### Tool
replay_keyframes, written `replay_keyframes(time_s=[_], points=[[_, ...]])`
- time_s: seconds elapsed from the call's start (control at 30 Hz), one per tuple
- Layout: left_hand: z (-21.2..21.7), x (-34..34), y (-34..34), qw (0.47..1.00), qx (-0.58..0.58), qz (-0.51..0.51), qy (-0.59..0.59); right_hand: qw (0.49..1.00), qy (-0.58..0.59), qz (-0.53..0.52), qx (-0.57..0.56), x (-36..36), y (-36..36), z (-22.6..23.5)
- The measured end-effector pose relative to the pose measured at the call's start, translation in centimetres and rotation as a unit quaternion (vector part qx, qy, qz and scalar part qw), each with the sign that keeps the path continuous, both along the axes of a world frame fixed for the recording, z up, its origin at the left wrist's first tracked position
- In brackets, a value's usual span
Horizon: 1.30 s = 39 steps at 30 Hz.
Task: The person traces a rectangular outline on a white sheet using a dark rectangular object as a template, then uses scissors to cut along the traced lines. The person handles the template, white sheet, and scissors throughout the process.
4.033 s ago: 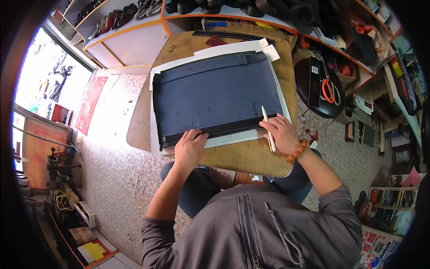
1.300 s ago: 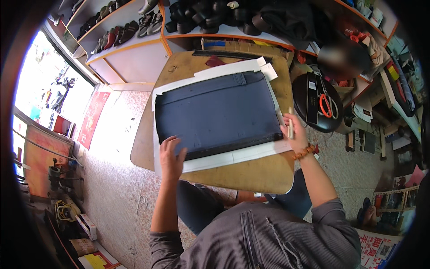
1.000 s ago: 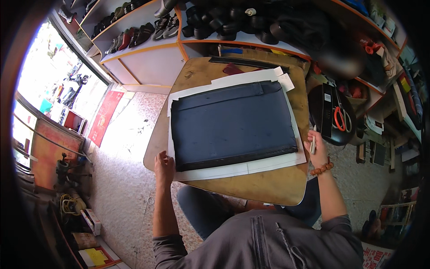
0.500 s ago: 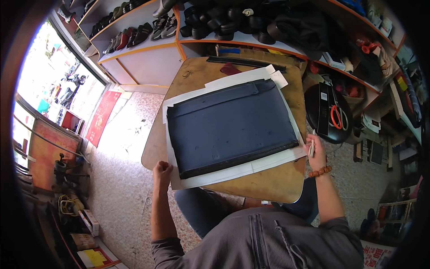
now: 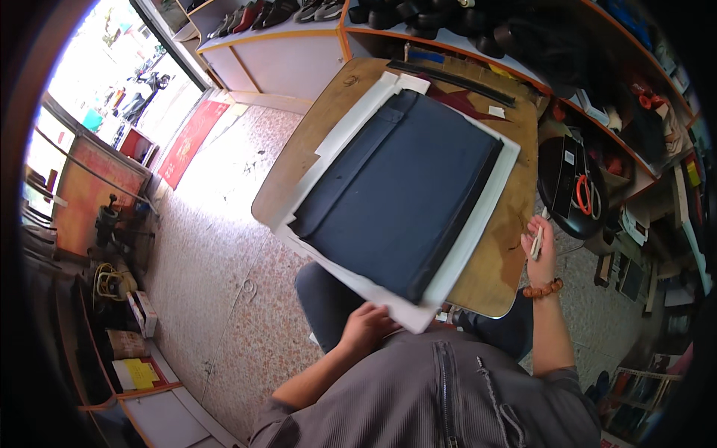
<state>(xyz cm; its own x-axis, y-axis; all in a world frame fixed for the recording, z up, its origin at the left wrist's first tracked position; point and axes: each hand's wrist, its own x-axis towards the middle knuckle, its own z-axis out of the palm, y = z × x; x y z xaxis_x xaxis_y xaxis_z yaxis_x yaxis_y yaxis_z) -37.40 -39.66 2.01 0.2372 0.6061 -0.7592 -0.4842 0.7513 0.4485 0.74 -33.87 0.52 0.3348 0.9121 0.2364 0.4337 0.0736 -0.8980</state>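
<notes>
A large dark blue-black panel (image 5: pixel 403 194), with a flap-like strip along one side, lies on a bigger white sheet (image 5: pixel 476 216). Both rest at a slant on a wooden tabletop (image 5: pixel 499 261), and the sheet's near corner juts past its front edge. My left hand (image 5: pixel 367 327) pinches that near edge of the sheet, its fingertips partly hidden. Off the table's right side, my right hand (image 5: pixel 542 243) is closed around a slim pale tool (image 5: pixel 537 245) whose exact kind I cannot make out. It is apart from the sheet.
Orange-handled scissors (image 5: pixel 582 196) and a black box lie on a round black stool (image 5: pixel 556 160) to the right. A black strip (image 5: pixel 452 81) and dark red pieces (image 5: pixel 459 101) lie on the table's far side. Shoe shelves (image 5: pixel 272 37) stand behind.
The sheet and panel have swung counter-clockwise on the table. My left hand moved right and nearer with the sheet's edge; my right hand has come away from the sheet, keeping the pale tool.
</notes>
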Motion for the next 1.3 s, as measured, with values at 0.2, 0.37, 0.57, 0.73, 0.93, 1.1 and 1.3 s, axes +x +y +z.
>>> replay_keyframes(time_s=[0.2, 0.37, 0.57, 0.73, 0.93, 1.1, 1.3], points=[[6.1, 4.0, 4.4, 0.650, 0.536, -0.537, 0.027, 1.000, 0.001, -0.005, -0.016, 0.1, -1.2, 0.8], [4.7, -4.2, 18.3, 0.719, 0.511, -0.245, 0.402, 0.998, 0.001, -0.048, -0.030, -0.8, -6.6, 1.6], [-1.1, -9.0, 33.4, 0.642, 0.370, -0.129, 0.658, 0.989, -0.143, -0.025, 0.002, -7.0, -11.5, 3.2], [-3.9, -8.8, 37.0, 0.648, 0.294, -0.183, 0.678, 0.988, -0.148, 0.038, 0.018, -8.5, -11.2, 4.4], [-6.6, -12.5, 35.6, 0.659, 0.284, -0.056, 0.694, 0.991, -0.130, 0.029, 0.032, -8.0, -10.0, 4.8], [-5.7, -17.5, 28.7, 0.747, 0.252, 0.106, 0.606, 0.989, -0.140, 0.038, 0.033, -6.8, -8.7, 4.8], [-3.2, -14.5, 17.0, 0.919, 0.217, 0.211, 0.252, 0.989, -0.146, 0.016, 0.029, -5.5, -7.0, 4.5]])
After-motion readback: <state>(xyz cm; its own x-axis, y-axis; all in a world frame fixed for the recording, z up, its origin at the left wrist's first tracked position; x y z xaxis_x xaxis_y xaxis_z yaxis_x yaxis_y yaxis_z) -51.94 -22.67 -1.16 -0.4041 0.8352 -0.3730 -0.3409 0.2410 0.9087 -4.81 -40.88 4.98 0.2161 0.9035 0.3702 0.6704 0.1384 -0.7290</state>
